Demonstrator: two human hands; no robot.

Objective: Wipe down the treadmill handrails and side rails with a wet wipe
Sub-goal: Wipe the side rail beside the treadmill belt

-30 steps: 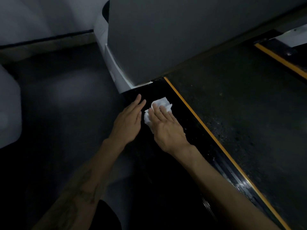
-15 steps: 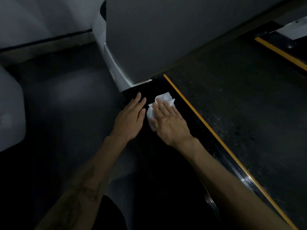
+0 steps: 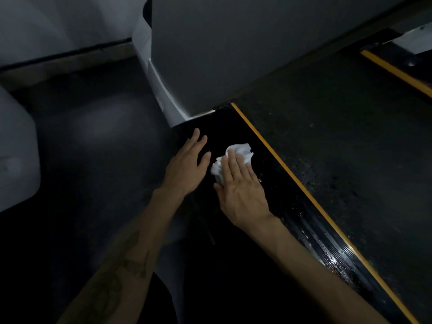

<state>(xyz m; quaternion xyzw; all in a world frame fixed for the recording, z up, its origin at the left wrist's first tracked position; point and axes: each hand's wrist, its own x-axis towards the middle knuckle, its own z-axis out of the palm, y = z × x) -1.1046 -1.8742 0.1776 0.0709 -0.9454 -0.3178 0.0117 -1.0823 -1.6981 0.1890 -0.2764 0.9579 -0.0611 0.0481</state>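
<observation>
A crumpled white wet wipe [image 3: 236, 160] is pressed flat onto the black side rail [image 3: 275, 188] by the right hand [image 3: 240, 190], fingers straight — just left of the yellow stripe [image 3: 292, 176]. The left hand [image 3: 187, 164] is laid beside it, released and flat, nothing held.

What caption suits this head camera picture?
Right hand presses a white wipe on the treadmill's black side rail; left hand rests beside it.
</observation>
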